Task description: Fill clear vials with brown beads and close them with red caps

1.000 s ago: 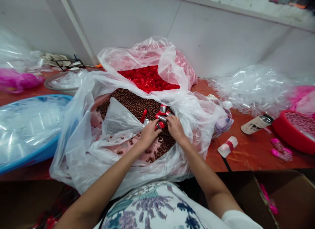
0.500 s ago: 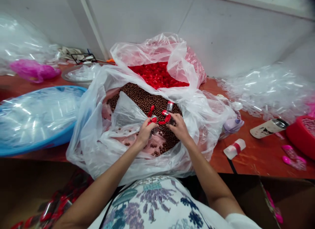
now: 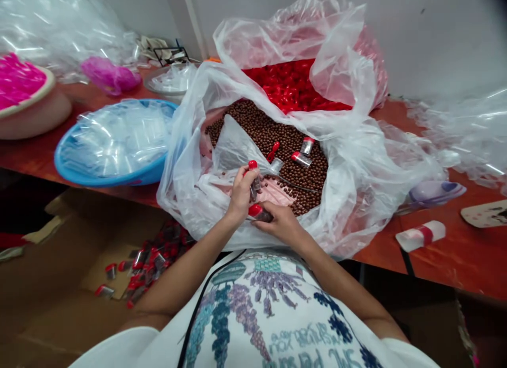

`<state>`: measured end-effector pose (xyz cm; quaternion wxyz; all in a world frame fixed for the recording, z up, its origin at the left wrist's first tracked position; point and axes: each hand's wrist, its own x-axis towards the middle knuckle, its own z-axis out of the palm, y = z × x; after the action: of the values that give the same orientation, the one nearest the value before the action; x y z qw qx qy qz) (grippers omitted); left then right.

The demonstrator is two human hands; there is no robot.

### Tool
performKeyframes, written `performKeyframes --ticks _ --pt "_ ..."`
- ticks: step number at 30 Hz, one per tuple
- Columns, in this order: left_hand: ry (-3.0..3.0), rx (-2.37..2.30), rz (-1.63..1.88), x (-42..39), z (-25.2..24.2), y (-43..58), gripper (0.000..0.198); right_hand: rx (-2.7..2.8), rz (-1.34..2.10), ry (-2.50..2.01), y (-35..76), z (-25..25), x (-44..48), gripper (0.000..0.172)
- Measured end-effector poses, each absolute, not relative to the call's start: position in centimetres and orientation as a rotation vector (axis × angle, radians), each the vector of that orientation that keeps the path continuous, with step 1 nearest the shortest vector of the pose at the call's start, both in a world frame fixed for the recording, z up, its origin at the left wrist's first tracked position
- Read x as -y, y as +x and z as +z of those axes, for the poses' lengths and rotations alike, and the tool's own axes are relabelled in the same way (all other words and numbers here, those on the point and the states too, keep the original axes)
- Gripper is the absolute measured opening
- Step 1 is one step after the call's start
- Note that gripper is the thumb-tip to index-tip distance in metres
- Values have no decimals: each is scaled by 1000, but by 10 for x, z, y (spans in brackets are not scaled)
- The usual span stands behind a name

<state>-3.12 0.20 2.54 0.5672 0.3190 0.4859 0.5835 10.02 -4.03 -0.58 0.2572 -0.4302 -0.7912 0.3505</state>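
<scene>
My left hand is closed around small clear bottles with a red cap on top; how many it holds is partly hidden. Close beside it, my right hand grips a dark-filled bottle, its red cap pointing left. Both are over the near side of a white plastic bag full of brown beads. Two red-capped bottles lie on the beads, near a red open cap on a clear bottle. A clear plastic sheet rests at the left.
Behind stands a bag of red caps. Leftward are a blue basin of clear plastic pieces and a pale basin of pink pieces. Below left, a cardboard box contains red-capped bottles. A white roll lies right.
The view has swung left and down. My hands have drawn back toward the bag's near edge. Open red caps showed at my fingers before; now closed caps show on the bottles in them.
</scene>
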Motion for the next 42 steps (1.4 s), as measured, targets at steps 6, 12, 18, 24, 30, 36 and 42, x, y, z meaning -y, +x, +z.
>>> performKeyframes --ticks 6,12,18,24,30,36,42 --pt "831 -1205 1153 14 20 -29 21 2234 902 -1284 90 -6 49 19" --pt "1041 -1311 1127 25 12 -32 21 2284 936 -1254 84 -5 56 15" --pt "1124 -1304 1113 30 27 -35 21 2370 914 -1208 83 -1 53 18" --pt "761 -1199 1099 20 37 -45 25 2305 1016 -1075 80 7 46 13" --pt "909 -1287 1093 22 23 -50 22 2430 993 -1113 74 6 54 14" --pt "1026 -1349 1109 28 12 -50 24 2447 992 -1165 69 0 64 20" --pt "1134 -1369 1175 35 18 -50 23 2408 1109 -1124 67 -2 65 21"
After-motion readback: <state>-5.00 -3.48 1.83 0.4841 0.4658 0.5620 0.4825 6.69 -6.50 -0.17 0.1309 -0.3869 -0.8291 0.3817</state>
